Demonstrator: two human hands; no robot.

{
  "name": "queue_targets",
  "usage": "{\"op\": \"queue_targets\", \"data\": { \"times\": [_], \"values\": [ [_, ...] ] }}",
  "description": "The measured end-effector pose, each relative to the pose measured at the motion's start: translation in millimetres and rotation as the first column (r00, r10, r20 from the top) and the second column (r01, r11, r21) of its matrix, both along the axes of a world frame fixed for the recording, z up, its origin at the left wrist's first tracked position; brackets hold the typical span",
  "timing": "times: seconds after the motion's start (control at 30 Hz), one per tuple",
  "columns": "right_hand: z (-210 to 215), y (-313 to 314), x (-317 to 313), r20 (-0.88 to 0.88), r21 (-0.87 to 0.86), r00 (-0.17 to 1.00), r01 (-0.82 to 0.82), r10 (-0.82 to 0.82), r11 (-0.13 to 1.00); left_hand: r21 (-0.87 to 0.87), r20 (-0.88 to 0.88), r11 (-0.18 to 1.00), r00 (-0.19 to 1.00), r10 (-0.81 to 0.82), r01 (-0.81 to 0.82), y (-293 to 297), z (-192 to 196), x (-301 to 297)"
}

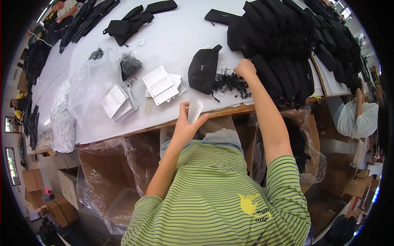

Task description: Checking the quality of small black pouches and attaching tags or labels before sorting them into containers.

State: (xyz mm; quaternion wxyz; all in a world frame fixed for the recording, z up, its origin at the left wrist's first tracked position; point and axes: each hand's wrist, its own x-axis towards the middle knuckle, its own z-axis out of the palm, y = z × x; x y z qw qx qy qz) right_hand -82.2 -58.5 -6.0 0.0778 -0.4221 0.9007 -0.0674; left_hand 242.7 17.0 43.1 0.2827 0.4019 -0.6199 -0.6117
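My left hand [188, 126] is closed on a curled white printed paper tag [195, 110], near the table's front edge. My right hand [245, 69] is pinched shut above a tangle of thin black strings [232, 87]; what its fingertips hold, if anything, is hidden. Between the hands, farther back, lies a black fabric pouch [203, 70] with a small orange tab, touching the strings. Left of it are a fanned stack of white printed tags [159, 85] and a second stack [115, 101].
Black pouches [271, 33] are heaped at the right. Several more lie at the back, including one dark pouch [128, 24]. A clear plastic bag [88, 90] and a dark bundle [130, 65] sit at left. Below the wooden edge stand plastic-lined cartons [108, 172]. Another person [356, 117] is at the right.
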Motion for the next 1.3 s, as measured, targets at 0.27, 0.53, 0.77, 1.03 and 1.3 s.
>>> {"op": "queue_targets", "data": {
  "times": [0.27, 0.53, 0.77, 1.03, 1.3],
  "values": [
    [83, 25, 26, 0.371, -0.704, 0.888, 0.078, 0.272, 0.706, 0.056, -0.053, 0.993, 0.993, 0.106, -0.103, 4, -8, 14],
    [143, 40, 59, 0.706, -0.705, 0.402, 0.478, 0.583, 0.524, 0.175, -0.223, 0.98, 0.966, 0.135, -0.096, 4, -2, 3],
    [113, 93, 132, 0.899, -0.425, 0.005, 0.259, 0.439, 0.867, -0.059, -0.232, 0.979, 0.957, 0.175, -0.193, 7, 14, 5],
    [98, 127, 170, 0.897, -0.442, 0.085, 0.207, 0.434, 0.873, 0.063, -0.213, 0.979, 0.956, 0.203, -0.194, 8, 20, 7],
    [96, 141, 175, 0.859, -0.499, 0.186, 0.1, 0.477, 0.861, 0.079, -0.223, 0.987, 0.963, 0.154, -0.139, 7, 26, 5]
  ]
}}
